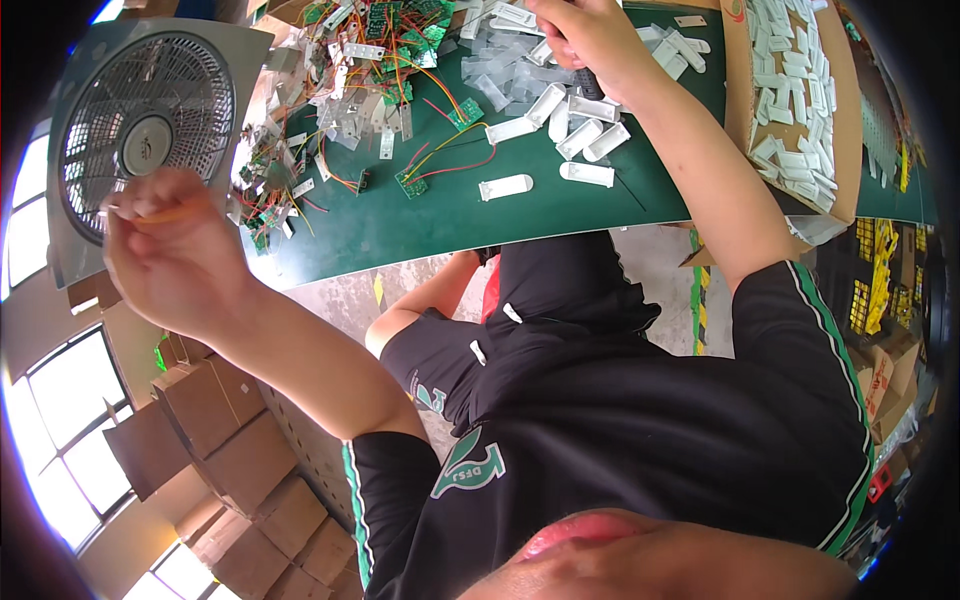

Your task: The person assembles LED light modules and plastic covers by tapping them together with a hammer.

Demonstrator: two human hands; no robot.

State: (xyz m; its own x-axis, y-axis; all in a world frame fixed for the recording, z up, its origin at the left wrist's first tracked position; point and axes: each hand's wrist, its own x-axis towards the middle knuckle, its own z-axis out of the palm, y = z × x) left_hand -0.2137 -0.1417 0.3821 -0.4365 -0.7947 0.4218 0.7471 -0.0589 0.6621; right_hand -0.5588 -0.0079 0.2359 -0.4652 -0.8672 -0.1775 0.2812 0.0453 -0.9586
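The right hand [592, 42], at one o'clock, grips a black handle [590, 86]; the left hand [178, 252], at nine, curls, contents unclear. Loose white casings [606, 143] at one and wired circuit boards [411, 182] at eleven seem unfinished.

Your table [400, 235] looks smooth, with a glossy sheen; the casings [506, 187] on it look like smooth plastic, and the fan [148, 100] plastic too. Your shirt [650, 430] is matt cloth, the cartons [208, 405] dull cardboard.
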